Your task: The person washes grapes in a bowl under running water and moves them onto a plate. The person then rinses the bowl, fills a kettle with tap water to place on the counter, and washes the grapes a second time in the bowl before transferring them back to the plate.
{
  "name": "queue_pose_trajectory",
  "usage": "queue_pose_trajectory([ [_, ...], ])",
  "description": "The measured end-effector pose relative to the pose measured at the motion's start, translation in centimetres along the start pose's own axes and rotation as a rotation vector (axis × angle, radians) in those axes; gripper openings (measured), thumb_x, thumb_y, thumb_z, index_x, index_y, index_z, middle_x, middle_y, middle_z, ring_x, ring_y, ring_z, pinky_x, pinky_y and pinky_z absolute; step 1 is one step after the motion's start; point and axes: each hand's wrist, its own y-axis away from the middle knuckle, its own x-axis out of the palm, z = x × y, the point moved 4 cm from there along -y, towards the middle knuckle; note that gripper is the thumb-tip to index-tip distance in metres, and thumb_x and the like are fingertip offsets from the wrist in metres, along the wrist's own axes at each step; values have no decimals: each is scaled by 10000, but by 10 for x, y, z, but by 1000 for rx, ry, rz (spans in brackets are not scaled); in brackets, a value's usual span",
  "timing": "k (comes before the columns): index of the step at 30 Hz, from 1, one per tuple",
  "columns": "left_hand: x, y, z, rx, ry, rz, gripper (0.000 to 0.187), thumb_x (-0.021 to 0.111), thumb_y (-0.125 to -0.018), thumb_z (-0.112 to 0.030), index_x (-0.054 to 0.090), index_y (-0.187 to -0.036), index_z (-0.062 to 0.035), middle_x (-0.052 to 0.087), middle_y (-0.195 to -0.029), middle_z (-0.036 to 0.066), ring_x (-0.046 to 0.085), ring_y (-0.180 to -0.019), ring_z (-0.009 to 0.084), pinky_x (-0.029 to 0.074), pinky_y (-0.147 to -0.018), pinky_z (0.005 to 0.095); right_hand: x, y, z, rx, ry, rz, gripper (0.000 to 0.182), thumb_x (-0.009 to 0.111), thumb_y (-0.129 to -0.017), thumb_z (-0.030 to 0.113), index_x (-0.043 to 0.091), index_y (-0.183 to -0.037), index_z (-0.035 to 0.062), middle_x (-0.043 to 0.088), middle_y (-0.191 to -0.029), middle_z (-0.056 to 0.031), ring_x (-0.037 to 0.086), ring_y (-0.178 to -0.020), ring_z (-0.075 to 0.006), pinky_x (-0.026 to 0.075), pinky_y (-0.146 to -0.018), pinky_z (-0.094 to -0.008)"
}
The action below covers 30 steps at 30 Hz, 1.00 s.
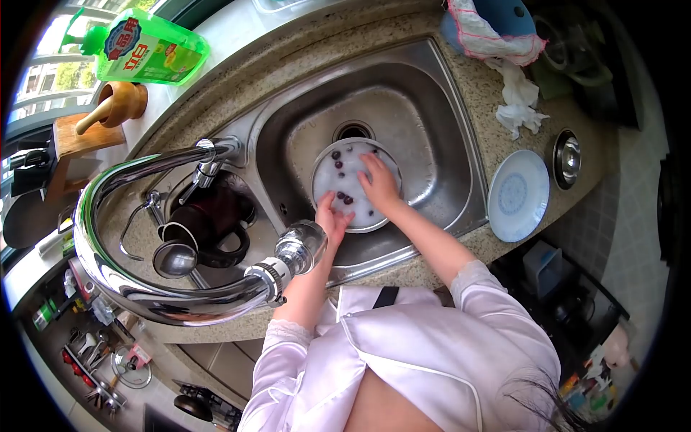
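Observation:
A round bowl of cloudy, whitish water stands in the steel sink, close to the drain. Several small, dark purple round fruits, grapes by their look, float at the surface. My right hand reaches over the right side of the bowl, its fingers spread at the water. At the bowl's lower left, my left hand has its fingers apart, with fruit close to the fingertips. Neither hand visibly grips anything. What lies beneath the cloudy water is hidden.
A chrome faucet arches over the left side, its spout head near my left forearm. Dark cookware fills the small left basin. A white-blue plate and metal bowl sit right. Green detergent bottle stands upper left.

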Motion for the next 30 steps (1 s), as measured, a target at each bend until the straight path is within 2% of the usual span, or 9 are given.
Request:
queue_pose_trajectory([
  [2,14,15,-7,10,-46,-90,639,528,-925,-334,231,-1449,-119,261,-1501,78,294,-1359,306,219,-1034,668,16,-6,-7,90,-107,59,443,605,-862,232,522,-1243,21,480,-1334,-188,461,-1208,-370,386,-1001,-435],
  [7,12,-28,4,-11,-80,304,673,488,-919,-516,259,-1433,-148,288,-1484,50,266,-1364,291,77,-1036,670,24,-33,4,445,33,340,569,579,-849,454,572,-1210,14,615,-1127,-226,584,-1047,-380,450,-912,-446],
  [9,19,-35,7,-2,-44,397,714,480,-912,-552,241,-1446,-143,281,-1494,49,251,-1374,291,39,-1036,676,23,-38,5,432,159,290,504,598,-818,509,645,-921,19,653,-791,-201,630,-810,-389,480,-733,-468],
  [14,31,-30,8,-104,-86,30,768,454,-892,-620,272,-1455,-131,306,-1500,64,295,-1366,283,172,-1083,588,47,-22,-8,357,138,242,492,615,-804,499,658,-959,34,654,-865,-207,622,-853,-383,476,-745,-469],
  [18,37,-16,7,-120,41,151,630,443,-893,-621,454,-1331,-169,463,-1383,73,439,-1263,265,332,-1049,482,34,-9,16,315,21,359,398,641,-793,413,653,-1017,84,650,-988,-164,606,-951,-354,468,-797,-470],
  [22,19,-31,12,-126,236,237,425,472,-905,-547,580,-1039,-158,599,-1088,62,560,-1035,249,442,-918,425,21,24,52,185,-19,62,405,686,-778,344,627,-1107,115,580,-1121,-137,487,-1136,-375,412,-912,-475],
  [23,16,-34,12,-106,260,304,364,478,-919,-498,590,-951,-153,615,-977,52,588,-935,228,481,-847,391,25,37,57,160,41,59,413,670,-777,346,600,-1149,181,556,-1152,-101,405,-1234,-365,346,-934,-567],
  [28,10,-29,18,16,326,484,240,467,-923,-346,601,-963,-151,625,-978,54,598,-927,225,492,-825,363,27,43,58,0,14,30,357,651,-807,319,615,-1117,145,511,-1231,-154,379,-1244,-414,325,-991,-541],
  [30,22,1,14,4,312,218,252,454,-930,-330,598,-1037,-153,622,-1048,56,586,-1007,222,473,-890,370,35,33,33,-25,-61,-25,292,649,-805,299,637,-1031,115,468,-1279,-185,410,-1217,-404,352,-992,-493],
])
